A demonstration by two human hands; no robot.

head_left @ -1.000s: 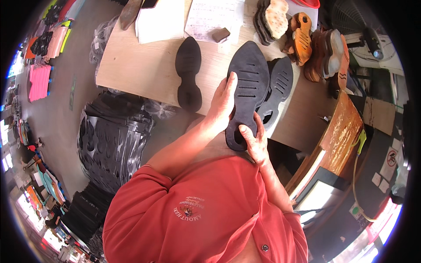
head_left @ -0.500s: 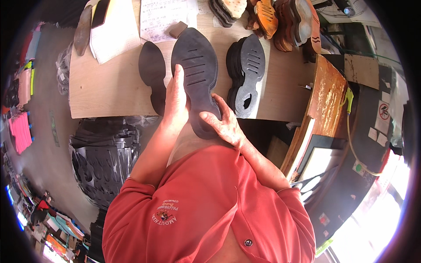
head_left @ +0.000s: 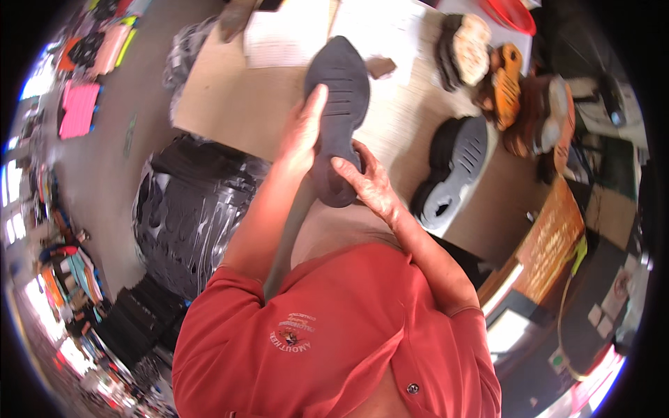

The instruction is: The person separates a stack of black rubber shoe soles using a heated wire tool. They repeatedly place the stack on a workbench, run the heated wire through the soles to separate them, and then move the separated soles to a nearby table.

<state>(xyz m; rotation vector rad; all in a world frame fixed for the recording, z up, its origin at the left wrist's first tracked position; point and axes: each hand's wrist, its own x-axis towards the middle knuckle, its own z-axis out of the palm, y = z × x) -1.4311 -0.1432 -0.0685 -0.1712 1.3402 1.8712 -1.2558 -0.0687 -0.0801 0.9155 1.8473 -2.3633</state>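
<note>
I hold a dark grey shoe sole [head_left: 339, 76] with a row of slots across its wide forepart. It is upright in front of me above the table edge, heel end toward me. My left hand [head_left: 303, 132] is closed on its left edge, thumb lying along the front. My right hand [head_left: 374, 184] grips the right side near the heel, thumb on the face and fingers behind. Part of the heel opening shows beside that thumb. Whether more than one sole is in my hands, I cannot tell. To the right, a stack of similar dark soles [head_left: 456, 164] lies on the table.
The wooden table [head_left: 230, 90] bears papers [head_left: 289, 38], a small brown block [head_left: 380, 67], pale-topped pieces [head_left: 471, 49], orange soles [head_left: 507, 87] and brown soles [head_left: 540, 115]. Black sheets [head_left: 195, 209] are heaped at the left. A worn wooden board [head_left: 543, 237] stands at the right.
The view has turned, shifting the table and stacks to the right. The separate dark sole left of my hands no longer shows on the table. Both hands still hold the slotted sole.
</note>
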